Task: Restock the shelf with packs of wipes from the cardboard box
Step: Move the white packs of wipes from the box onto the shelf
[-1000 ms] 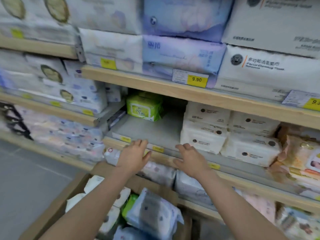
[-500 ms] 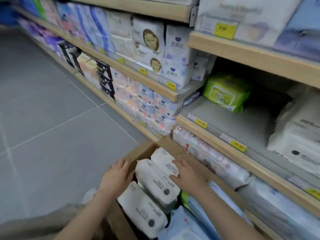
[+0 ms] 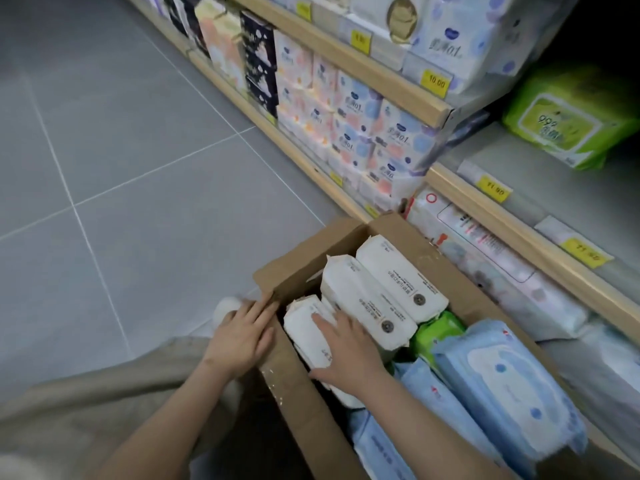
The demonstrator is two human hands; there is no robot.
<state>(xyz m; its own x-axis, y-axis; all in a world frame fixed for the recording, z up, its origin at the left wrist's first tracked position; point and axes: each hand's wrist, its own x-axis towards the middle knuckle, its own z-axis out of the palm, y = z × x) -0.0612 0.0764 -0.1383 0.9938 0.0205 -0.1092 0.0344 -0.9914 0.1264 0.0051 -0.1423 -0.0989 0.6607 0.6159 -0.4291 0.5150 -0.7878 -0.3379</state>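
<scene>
a: how many packs sat in the cardboard box (image 3: 298, 393)?

b: three white packs of wipes (image 3: 377, 303) stood on edge at the far end, side by side and touching. behind them one green pack (image 3: 438, 332) peeked out, and at least three blue packs (image 3: 502, 386) filled the near end. the print on the white ones was too small to read.

a: and the hands?

b: the left hand (image 3: 242, 336) lay on the box's left wall, outside it, fingers straight, so its grip was wide and held nothing. the right hand (image 3: 346, 351) rested flat on the nearest white pack (image 3: 304, 332), fingers spread, not curled round it.

a: anything readable on the shelf (image 3: 530, 237)?

b: yellow price tags: one read 10.00 (image 3: 435, 83), one 11.90 (image 3: 493, 192), and a third (image 3: 585, 252) was blurred. one green pack on the shelf (image 3: 568, 123) showed "99" on its label. stacked tissue packs (image 3: 349, 119) to the left carried "01" after characters i couldn't make out. the box stood on the grey tiled floor (image 3: 121, 150), just beside the lowest shelf.
</scene>
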